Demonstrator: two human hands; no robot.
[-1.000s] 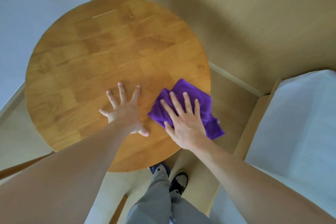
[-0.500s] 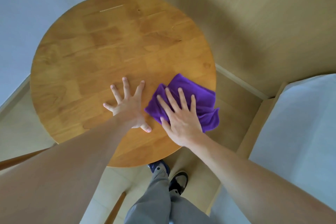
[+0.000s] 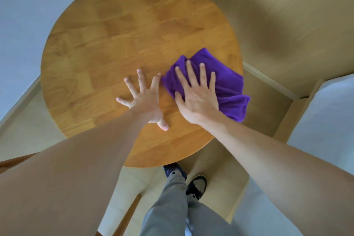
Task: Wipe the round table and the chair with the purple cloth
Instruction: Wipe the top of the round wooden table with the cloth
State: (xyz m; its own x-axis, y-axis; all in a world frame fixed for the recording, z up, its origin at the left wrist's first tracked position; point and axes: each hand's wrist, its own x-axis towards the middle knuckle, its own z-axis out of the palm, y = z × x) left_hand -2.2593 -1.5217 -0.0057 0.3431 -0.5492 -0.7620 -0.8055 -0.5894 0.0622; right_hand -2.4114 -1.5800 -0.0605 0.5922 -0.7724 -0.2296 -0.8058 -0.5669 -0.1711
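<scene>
Two flat hands, left [image 3: 143, 99] and right [image 3: 198, 97], fingers spread; one purple cloth [image 3: 228, 86], one round table [image 3: 115, 44].

Honey-brown butcher-block pattern of pale and darker wood on the round table [image 3: 122, 30]. Deep purple on the cloth [image 3: 228, 84]. Grey on the trousers [image 3: 172, 203]. Black and navy on the shoes [image 3: 197, 184]. Beige floor [image 3: 287, 15].
</scene>
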